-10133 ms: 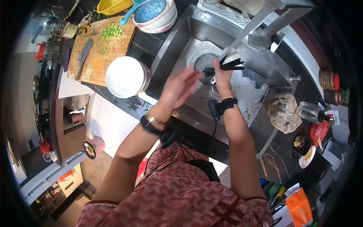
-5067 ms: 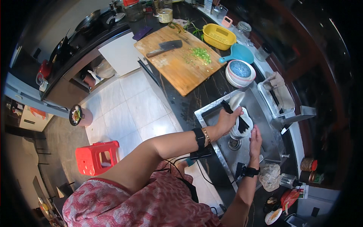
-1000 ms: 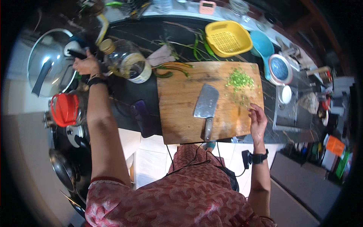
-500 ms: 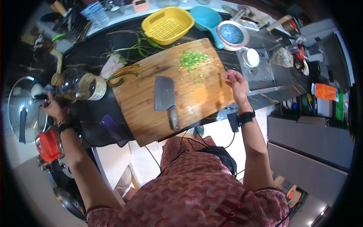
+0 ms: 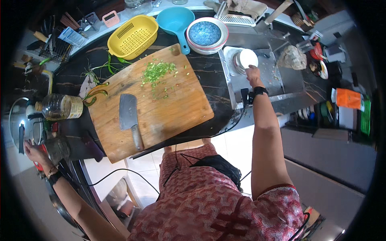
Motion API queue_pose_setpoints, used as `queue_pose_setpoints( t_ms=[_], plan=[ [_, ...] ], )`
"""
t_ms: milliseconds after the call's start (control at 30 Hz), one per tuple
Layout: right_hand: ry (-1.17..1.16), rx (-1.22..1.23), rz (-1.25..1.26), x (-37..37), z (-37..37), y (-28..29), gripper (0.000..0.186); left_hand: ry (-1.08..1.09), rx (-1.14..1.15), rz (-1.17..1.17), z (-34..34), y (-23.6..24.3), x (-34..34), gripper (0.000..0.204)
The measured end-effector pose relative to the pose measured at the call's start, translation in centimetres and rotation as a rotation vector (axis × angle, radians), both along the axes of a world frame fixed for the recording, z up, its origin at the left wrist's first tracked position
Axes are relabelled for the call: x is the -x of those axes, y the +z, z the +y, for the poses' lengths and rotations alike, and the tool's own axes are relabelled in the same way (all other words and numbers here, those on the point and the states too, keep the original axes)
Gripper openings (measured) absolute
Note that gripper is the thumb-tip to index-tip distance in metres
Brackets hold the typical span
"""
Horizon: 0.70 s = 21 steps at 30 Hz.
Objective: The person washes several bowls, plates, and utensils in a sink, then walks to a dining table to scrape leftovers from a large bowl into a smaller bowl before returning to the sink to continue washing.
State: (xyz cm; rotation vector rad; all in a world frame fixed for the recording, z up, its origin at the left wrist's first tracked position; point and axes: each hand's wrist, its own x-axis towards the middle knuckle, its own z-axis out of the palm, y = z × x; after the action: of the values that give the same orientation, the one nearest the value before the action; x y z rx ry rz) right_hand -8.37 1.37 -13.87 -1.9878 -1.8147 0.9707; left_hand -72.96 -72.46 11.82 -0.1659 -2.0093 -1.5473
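The white bowl (image 5: 246, 59) sits in the steel sink (image 5: 277, 82) at the far right, and the right hand (image 5: 253, 73) rests at its near rim, fingers curled down onto the edge; whether they pinch the rim or only touch it I cannot tell. To lift it well, I judge the fingers should close firmly over the rim with the thumb inside, since a wet bowl may slip, and it should come straight up clear of the sink wall.

The left hand (image 5: 32, 150) is stretched far out to the near left, by a red-handled pot (image 5: 50, 149) on the stove; its fingers look loosely spread, though the rim of the view blurs them and I cannot tell if they grip anything.

Between the two hands, on the dark worktop (image 5: 203, 78), lies a wooden chopping board (image 5: 150, 100) with a cleaver (image 5: 130, 118) flat on it and a small heap of chopped greens (image 5: 155, 72) toward its far side. Beyond the board stand a yellow colander (image 5: 132, 36), a blue scoop (image 5: 176, 20) and a blue-patterned bowl (image 5: 206, 34). A clear bottle (image 5: 60, 106) lies on its side left of the board
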Motion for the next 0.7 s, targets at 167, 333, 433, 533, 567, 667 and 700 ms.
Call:
queue_pose_setpoints(
  t_ms=[167, 333, 433, 533, 567, 667, 700],
  plan=[
    [0.147, 0.007, -0.029, -0.1, 4.6, -6.0, 0.048, -0.114, -0.048, -0.066, 10.4, 4.3, -15.2, 0.037],
    [0.089, -0.769, 0.317, 4.8, 3.7, 0.9, 0.019, -0.526, 0.175, -0.301, 24.6, 3.1, -27.2, 0.037],
    [0.401, -0.786, 0.741, 9.9, 1.0, 10.6, 0.013, -0.629, 0.407, -0.532, 32.4, 0.0, -33.9, 0.030],
    [0.745, -0.833, 0.363, 13.5, -0.1, 15.9, 0.015, -0.914, 0.542, -0.648, 36.1, -4.2, -37.0, 0.032],
    [0.849, -0.833, 0.085, 14.9, -0.1, 16.5, 0.018, -0.997, 0.520, -0.617, 36.6, -5.3, -38.0, 0.031],
    [1.027, -0.564, -0.425, 17.6, 0.5, 18.0, 0.022, -1.068, 0.456, -0.749, 40.1, -5.5, -42.0, 0.033],
    [1.095, -0.546, -0.472, 18.5, 0.0, 18.5, 0.021, -1.100, 0.422, -0.769, 40.2, -5.9, -42.7, 0.034]
  ],
)
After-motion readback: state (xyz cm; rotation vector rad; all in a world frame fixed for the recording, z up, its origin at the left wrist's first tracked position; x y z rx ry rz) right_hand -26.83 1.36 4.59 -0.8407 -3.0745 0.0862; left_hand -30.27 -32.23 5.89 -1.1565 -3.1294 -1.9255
